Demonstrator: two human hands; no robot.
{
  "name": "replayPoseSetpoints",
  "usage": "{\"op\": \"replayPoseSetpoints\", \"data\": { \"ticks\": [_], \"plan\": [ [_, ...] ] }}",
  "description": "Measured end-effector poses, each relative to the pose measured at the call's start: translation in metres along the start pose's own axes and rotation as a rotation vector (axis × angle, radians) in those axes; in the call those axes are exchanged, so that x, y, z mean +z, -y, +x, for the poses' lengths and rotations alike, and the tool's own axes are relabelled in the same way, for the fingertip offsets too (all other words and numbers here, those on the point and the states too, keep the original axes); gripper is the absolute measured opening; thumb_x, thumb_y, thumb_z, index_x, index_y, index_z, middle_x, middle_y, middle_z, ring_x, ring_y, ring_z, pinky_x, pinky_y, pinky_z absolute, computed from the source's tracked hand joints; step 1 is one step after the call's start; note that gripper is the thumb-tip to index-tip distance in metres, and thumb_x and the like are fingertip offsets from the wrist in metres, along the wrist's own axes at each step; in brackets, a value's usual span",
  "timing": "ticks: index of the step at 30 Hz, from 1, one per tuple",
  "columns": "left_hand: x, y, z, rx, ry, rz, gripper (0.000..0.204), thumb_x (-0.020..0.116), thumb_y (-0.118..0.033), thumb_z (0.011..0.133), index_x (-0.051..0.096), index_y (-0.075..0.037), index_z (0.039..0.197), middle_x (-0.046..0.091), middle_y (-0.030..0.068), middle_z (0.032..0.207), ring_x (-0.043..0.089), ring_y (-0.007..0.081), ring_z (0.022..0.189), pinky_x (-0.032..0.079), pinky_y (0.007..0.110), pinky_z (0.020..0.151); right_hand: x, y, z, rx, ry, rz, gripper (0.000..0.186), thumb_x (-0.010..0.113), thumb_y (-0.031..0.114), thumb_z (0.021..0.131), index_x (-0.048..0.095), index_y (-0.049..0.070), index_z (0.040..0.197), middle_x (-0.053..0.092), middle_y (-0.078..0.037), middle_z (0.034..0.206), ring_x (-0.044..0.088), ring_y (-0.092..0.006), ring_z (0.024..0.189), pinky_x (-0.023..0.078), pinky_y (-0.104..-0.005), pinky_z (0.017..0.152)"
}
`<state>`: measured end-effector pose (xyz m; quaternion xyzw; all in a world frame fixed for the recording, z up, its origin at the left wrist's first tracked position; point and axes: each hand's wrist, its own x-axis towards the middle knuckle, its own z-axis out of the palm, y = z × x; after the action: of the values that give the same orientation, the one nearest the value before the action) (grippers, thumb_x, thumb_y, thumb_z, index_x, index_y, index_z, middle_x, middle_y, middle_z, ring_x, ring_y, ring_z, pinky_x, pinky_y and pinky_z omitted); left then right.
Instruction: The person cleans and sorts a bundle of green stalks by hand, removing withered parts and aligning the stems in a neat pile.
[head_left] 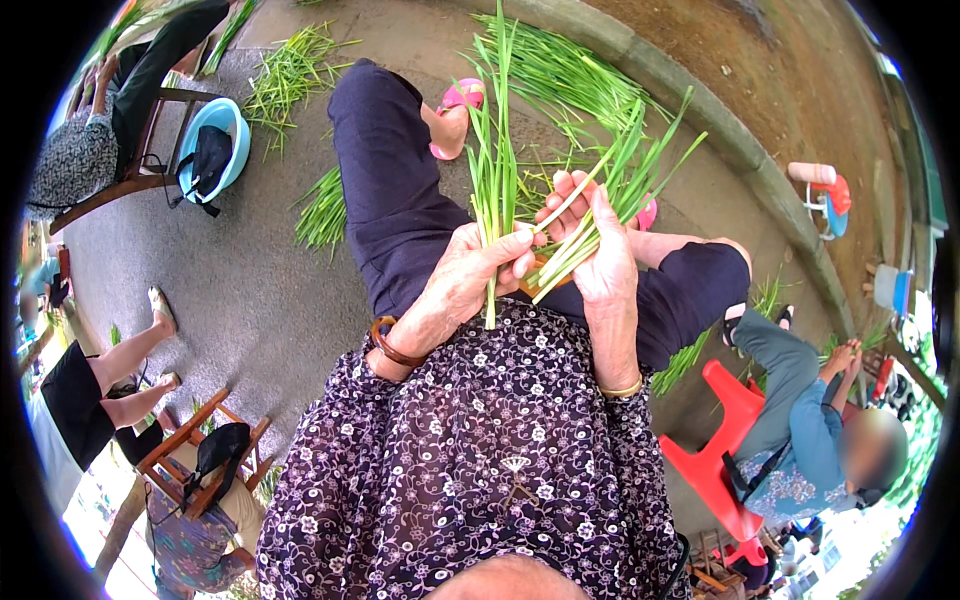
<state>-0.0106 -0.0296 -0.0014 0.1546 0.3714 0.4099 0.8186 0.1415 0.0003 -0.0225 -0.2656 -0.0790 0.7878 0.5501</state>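
Note:
My left hand (485, 265) grips an upright bunch of long green leafy stalks (492, 170), with their pale cut ends pointing down toward my lap; its thumb and fingers meet a single pale stalk reaching across from the right. My right hand (593, 235) holds a second bunch of stalks (640, 175), slanting up to the right across the palm, its fingers curled up around them. Both hands are close together above my dark-trousered knees and floral top. Loose stalks (560, 140) lie on the ground beyond them, between my pink sandals (462, 93).
More stalk piles (575, 75) lie along a curved concrete kerb (770, 190) and on the paving (320, 210). A blue basin (230, 115) holds a black bag at upper left. People sit or stand on both sides, one (810, 440) by a red plastic chair (710, 450); wooden chairs (180, 450) stand left.

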Motion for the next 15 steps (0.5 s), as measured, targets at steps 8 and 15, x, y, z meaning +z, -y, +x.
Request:
{"op": "replayPoseSetpoints", "data": {
  "ticks": [8, 15],
  "plan": [
    [0.0033, 0.0012, 0.0000, -0.015, -0.042, 0.059, 0.022, 0.052, -0.019, 0.083, 0.056, 0.002, 0.089, 0.047, -0.0015, 0.055, 0.035, 0.0033, 0.043, 0.026, 0.017, 0.039, -0.0024, 0.0003, 0.0021, 0.030, 0.082, -0.015, 0.030, 0.042, 0.025, 0.088, 0.049, 0.003, 0.107, 0.054, -0.010, 0.105, 0.054, -0.0238, 0.089, 0.046, -0.0403, 0.079],
    [0.0043, 0.0019, -0.0019, -0.030, -0.028, 0.030, 0.019, 0.054, -0.018, 0.083, 0.057, 0.000, 0.087, 0.048, -0.0019, 0.056, 0.037, 0.0022, 0.043, 0.026, 0.015, 0.038, 0.0001, 0.0015, 0.0038, 0.009, 0.136, 0.063, 0.032, 0.046, 0.024, 0.086, 0.046, 0.002, 0.110, 0.054, -0.013, 0.104, 0.055, -0.0245, 0.091, 0.044, -0.0457, 0.084]
  ]
}}
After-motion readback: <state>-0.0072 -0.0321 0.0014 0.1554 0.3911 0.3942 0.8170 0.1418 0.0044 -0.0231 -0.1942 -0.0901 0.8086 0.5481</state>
